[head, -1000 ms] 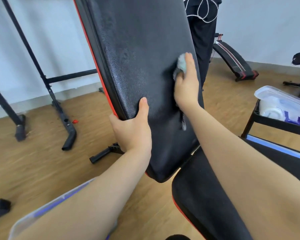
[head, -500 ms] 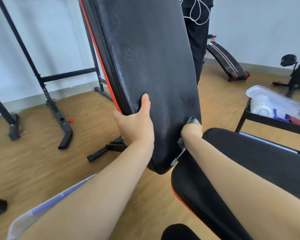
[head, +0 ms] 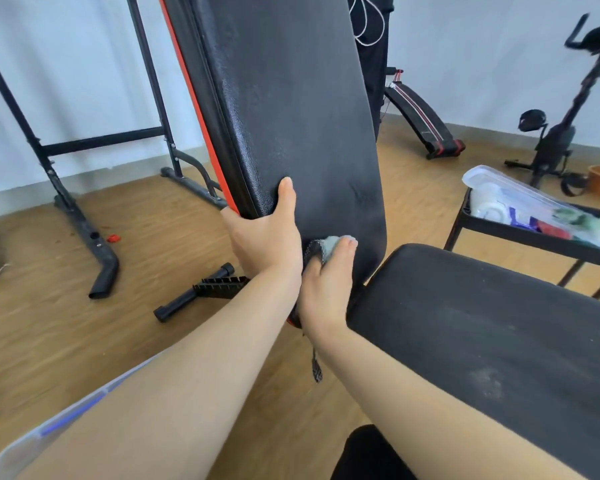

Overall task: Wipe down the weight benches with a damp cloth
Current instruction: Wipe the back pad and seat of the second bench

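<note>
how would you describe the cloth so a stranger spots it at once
Find the tall black backrest with a red edge, mid-frame. Near its lower end, the right hand presses a crumpled cloth to it. It is the only pale grey, soft thing on that black backrest.

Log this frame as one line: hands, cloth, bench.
left hand: grips backrest pad edge | right hand: holds grey cloth against pad's lower end | seat pad: pale smudges showing

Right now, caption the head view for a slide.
Bench wipe-down: left hand grips the back pad by its edge, right hand presses a grey cloth against its lower end.
</note>
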